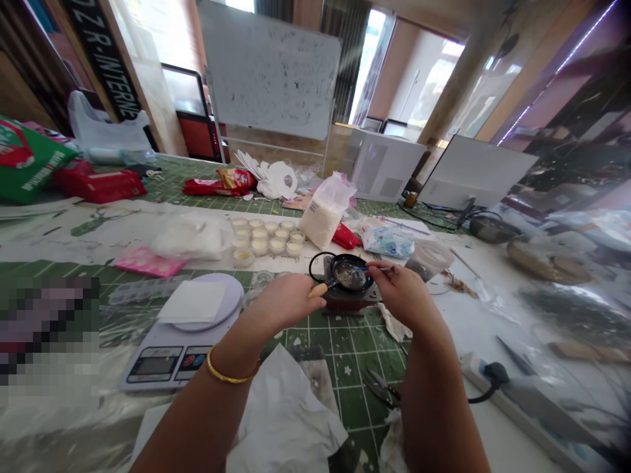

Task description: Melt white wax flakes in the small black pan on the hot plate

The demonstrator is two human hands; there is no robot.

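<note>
My left hand [288, 303] is closed around the light wooden handle of a small black pan [351, 281]. The pan rests on a small hot plate [340, 305], and whitish, partly clear bits or liquid show inside it. Between the fingers of my right hand [407, 295] is a thin bluish stick-like tool [361, 269], its far end reaching into the pan. What the tool's tip looks like is too small to tell. Just behind the pan stands a bag of white pellets [324, 213]. Clear plastic cups [259, 282] sit close to my left hand.
Several small cups of pale wax-like filling [269, 238] stand in rows behind. A kitchen scale [185, 341] with white paper is at left. Pliers [380, 386] and crumpled paper [286, 414] lie in front; a power strip [503, 394] is at right.
</note>
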